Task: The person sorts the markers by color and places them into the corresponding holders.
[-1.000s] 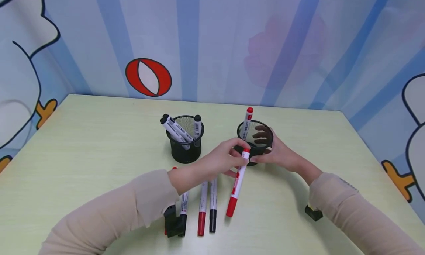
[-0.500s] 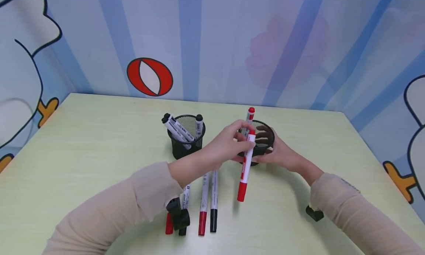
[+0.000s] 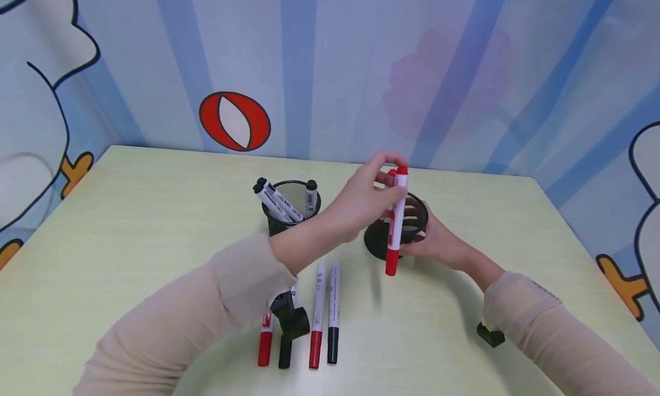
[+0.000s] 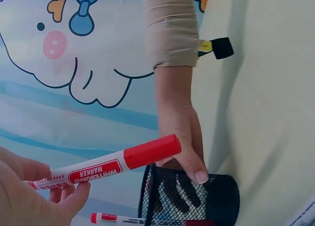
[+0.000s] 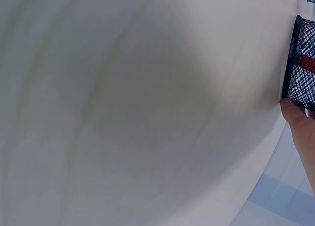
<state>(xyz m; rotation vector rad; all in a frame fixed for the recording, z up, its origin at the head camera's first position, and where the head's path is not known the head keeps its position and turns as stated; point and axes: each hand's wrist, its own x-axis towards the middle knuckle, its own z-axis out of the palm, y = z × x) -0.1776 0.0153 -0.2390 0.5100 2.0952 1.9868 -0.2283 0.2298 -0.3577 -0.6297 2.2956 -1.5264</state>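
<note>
My left hand (image 3: 368, 200) pinches a red whiteboard marker (image 3: 396, 221) near its upper end, thumb on one side and fingers on the other. The marker hangs nearly upright in front of a black mesh pen cup (image 3: 378, 239), with its red cap down. My right hand (image 3: 435, 242) grips that cup from the right; the left wrist view shows its thumb on the mesh and fingers (image 4: 189, 196) behind it. Another red marker (image 4: 110, 218) stands inside this cup, mostly hidden in the head view. In the right wrist view, only part of the mesh cup (image 5: 302, 80) shows.
Left of the hands stands a second mesh cup (image 3: 278, 226) with several black markers (image 3: 311, 196). On the table's near side lie a red marker (image 3: 317, 318), a black marker (image 3: 334, 316) and others partly hidden under the left wrist. A printed backdrop (image 3: 345, 69) rises behind the table.
My left hand has lifted the red marker up and away from me, to the front of the held cup, and the marker is now more upright. The right hand keeps its grip on the cup.
</note>
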